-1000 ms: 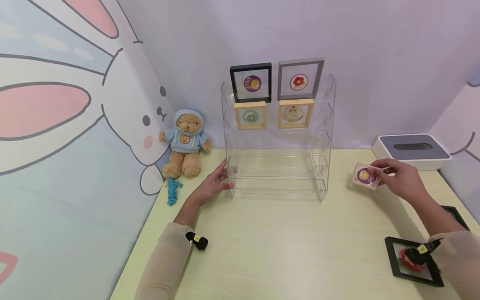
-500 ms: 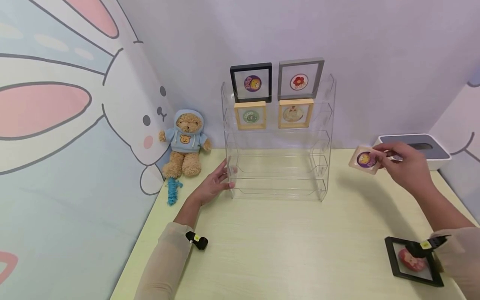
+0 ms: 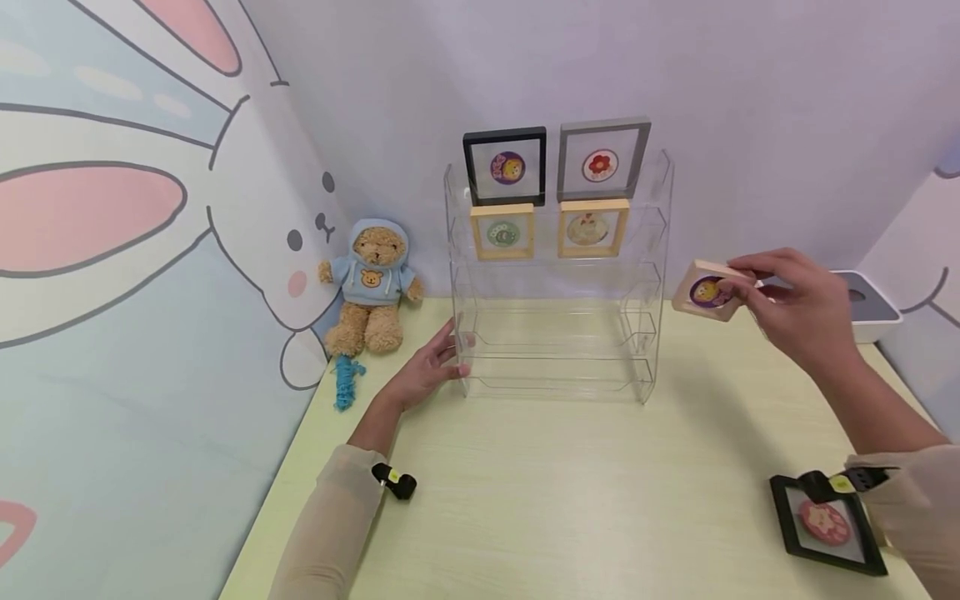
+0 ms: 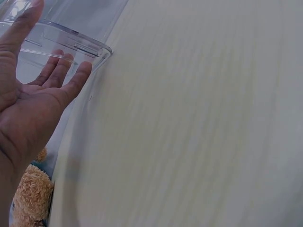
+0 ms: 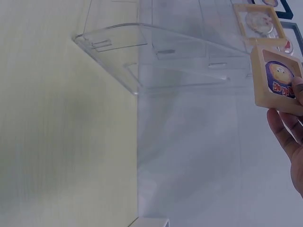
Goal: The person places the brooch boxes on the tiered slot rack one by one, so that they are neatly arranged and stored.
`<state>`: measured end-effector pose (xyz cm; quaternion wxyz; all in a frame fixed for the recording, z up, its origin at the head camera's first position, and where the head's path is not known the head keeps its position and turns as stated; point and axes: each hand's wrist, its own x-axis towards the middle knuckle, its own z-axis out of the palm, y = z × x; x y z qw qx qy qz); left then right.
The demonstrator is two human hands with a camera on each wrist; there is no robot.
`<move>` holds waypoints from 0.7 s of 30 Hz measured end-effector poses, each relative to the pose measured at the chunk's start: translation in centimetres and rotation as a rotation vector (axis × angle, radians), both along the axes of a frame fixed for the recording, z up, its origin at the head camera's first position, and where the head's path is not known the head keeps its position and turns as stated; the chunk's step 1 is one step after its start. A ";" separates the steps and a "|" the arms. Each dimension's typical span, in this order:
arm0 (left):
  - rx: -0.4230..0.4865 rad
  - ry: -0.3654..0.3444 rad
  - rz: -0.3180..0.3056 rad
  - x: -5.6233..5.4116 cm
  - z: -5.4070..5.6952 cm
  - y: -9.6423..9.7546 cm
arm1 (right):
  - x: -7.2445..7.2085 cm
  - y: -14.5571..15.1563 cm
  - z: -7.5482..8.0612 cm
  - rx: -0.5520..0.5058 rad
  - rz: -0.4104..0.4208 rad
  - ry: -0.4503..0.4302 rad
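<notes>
A clear acrylic tiered rack (image 3: 555, 358) stands at the middle back of the table. My left hand (image 3: 420, 379) holds its lower left side; in the left wrist view, the thumb and spread fingers lie about the clear panel (image 4: 80, 40). To the rack's right, my right hand (image 3: 802, 304) pinches a small light-wood frame (image 3: 707, 293) by its right side, above the table. Inside that frame is a round purple badge with a yellow cartoon face. On the rack's upper tiers stand a black frame (image 3: 505, 167), a grey frame (image 3: 602, 160) and two light-wood frames (image 3: 502, 233).
A teddy bear (image 3: 371, 287) in a blue hoodie sits left of the rack, with a bundle of blue cord (image 3: 345, 383) before it. At the right back is a white box with a grey top (image 3: 873, 300), partly hidden. A black frame (image 3: 825, 525) lies under the right sleeve.
My right hand has lifted the light-wood frame up and leftward, nearer the rack, tilting it on the way. The left hand stays at the rack's side.
</notes>
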<state>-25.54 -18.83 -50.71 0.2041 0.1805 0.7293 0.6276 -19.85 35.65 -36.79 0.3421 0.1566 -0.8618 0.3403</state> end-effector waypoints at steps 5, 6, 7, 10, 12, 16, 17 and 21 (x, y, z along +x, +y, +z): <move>-0.007 0.001 0.002 -0.1 -0.1 0.0 | -0.3 -1.7 0.7 0.006 0.059 0.027; -0.009 0.005 0.001 -0.1 -0.1 0.0 | -0.4 -2.1 0.8 0.009 0.071 0.036; -0.011 0.007 0.002 -0.1 -0.1 0.0 | -0.6 -2.6 0.9 0.005 0.085 0.042; -0.019 0.015 0.004 -0.1 -0.1 0.0 | -1.1 -4.1 1.2 -0.003 0.129 0.054; -0.021 0.023 0.002 -0.1 -0.1 0.0 | -1.6 -5.4 1.5 0.000 0.159 0.054; -0.023 0.031 0.005 -0.1 -0.1 0.0 | -2.9 -8.1 1.8 0.020 0.215 0.067; -0.024 0.032 0.005 -0.1 -0.1 -0.1 | -3.3 -8.9 1.7 0.026 0.231 0.074; -0.016 0.024 0.000 -0.3 -0.2 -0.1 | -4.6 -11.6 1.3 0.055 0.283 0.099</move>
